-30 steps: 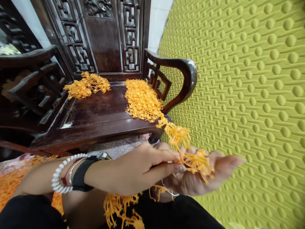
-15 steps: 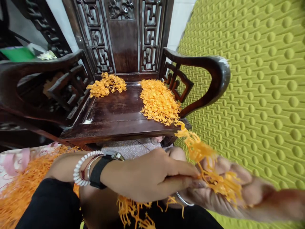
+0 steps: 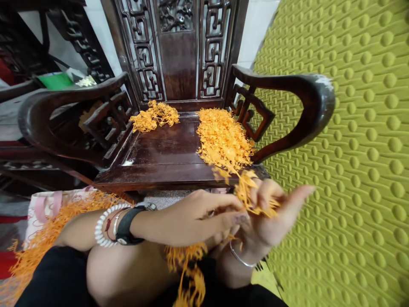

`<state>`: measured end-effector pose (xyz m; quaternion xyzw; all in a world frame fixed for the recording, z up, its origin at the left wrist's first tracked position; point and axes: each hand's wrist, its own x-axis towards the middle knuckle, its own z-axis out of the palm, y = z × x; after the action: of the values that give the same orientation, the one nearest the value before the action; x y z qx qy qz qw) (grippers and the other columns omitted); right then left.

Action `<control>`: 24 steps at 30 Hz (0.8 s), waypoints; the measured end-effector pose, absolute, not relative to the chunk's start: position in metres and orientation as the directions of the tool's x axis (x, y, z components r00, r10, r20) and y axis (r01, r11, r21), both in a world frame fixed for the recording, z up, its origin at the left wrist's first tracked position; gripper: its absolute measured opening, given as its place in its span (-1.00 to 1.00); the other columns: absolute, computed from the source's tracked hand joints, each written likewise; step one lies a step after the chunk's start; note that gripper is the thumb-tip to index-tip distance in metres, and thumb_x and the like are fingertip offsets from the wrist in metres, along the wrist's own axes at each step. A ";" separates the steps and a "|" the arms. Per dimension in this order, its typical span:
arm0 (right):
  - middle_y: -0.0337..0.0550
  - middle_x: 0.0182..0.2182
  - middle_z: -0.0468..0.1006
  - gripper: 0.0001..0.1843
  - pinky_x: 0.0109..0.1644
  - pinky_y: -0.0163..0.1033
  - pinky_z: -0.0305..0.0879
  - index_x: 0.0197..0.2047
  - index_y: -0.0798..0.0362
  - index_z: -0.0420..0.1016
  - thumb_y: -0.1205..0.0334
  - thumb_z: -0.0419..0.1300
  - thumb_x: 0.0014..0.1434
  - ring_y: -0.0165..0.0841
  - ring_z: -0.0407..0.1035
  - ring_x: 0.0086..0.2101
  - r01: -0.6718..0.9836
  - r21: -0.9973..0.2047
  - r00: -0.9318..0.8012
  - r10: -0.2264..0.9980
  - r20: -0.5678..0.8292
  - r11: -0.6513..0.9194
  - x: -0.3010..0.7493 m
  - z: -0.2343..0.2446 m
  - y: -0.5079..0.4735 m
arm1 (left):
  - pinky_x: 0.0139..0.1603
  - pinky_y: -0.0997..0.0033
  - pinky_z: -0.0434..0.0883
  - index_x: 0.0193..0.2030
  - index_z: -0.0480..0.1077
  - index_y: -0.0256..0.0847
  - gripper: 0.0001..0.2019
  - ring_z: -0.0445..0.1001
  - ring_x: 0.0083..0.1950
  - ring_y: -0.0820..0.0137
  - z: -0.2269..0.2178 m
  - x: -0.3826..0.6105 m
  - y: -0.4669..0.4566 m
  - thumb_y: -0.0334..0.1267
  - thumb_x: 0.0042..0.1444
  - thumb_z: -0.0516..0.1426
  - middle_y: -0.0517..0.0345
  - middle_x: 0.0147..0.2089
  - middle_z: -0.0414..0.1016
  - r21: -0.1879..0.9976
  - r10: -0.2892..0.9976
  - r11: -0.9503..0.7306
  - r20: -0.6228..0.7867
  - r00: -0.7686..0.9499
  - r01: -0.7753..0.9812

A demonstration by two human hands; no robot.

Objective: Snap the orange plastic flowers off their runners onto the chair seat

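Note:
My right hand (image 3: 266,213) is turned palm up, its fingers curled round an orange fringed strand (image 3: 246,187) and its thumb stretched out. A thin silver bangle circles that wrist. My left hand (image 3: 207,217), with a dark watch and a white bead bracelet, lies across it, thumb and forefinger pinched together at the right palm. What is between those fingertips is hidden. From the hands, the strand runs up to an orange fringed pile (image 3: 223,136) on the seat's right side. More orange fringe (image 3: 191,281) hangs below my left hand, over the lap.
A dark carved wooden chair (image 3: 166,149) stands in front, a smaller orange bunch (image 3: 155,116) on its seat. At lower left, loose orange fringe (image 3: 79,217) spills by a white bag with pink handles (image 3: 57,204). A yellow-green knobbly surface (image 3: 361,149) fills the right.
My right hand has drawn in to the left, its fingers now curled tighter round the strand. My left hand has shifted slightly left. The chair appears farther right in view.

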<state>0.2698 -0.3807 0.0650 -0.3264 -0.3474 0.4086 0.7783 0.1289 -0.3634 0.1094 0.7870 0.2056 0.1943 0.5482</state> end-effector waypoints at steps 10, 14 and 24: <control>-0.22 -0.41 0.19 -0.33 -0.37 -0.26 0.20 -0.36 0.00 0.19 -0.50 -0.16 0.04 -0.39 0.18 -0.42 -0.088 -0.776 0.456 0.718 0.526 0.625 0.249 0.032 -0.372 | -0.60 0.57 0.12 -0.54 0.21 -0.25 -0.59 0.09 -0.68 0.60 0.073 0.146 -0.350 -0.03 0.25 0.00 0.35 -0.71 0.12 0.949 0.636 0.313 -0.181 0.750 -0.037; -0.20 -0.32 0.29 -0.40 -0.27 -0.23 0.25 -0.15 0.00 0.24 -0.25 0.27 -0.07 -0.36 0.24 -0.33 0.319 -0.769 0.426 0.641 0.638 0.554 0.252 0.016 -0.374 | -0.66 0.59 0.12 -0.48 0.23 -0.24 -0.63 0.17 -0.69 0.60 0.072 0.142 -0.349 -0.03 0.24 0.01 0.34 -0.66 0.21 0.993 0.670 0.114 -0.105 0.735 0.037; -0.28 -0.69 0.21 -0.45 -0.54 -0.30 0.01 -0.63 0.05 0.21 -0.15 -0.03 0.24 -0.47 0.07 -0.62 0.192 -0.910 0.263 0.874 0.408 0.367 0.253 0.026 -0.387 | -0.46 0.53 0.26 -0.59 0.26 -0.27 -0.41 0.32 -0.59 0.54 0.091 0.123 -0.356 0.06 0.32 -0.21 0.23 -0.65 0.33 0.838 0.711 -0.287 -0.138 0.689 0.464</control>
<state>0.2532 -0.3872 0.0261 -0.4916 -0.5421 0.2733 0.6243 0.1231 -0.3563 0.0911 0.7914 0.3714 0.1320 0.4673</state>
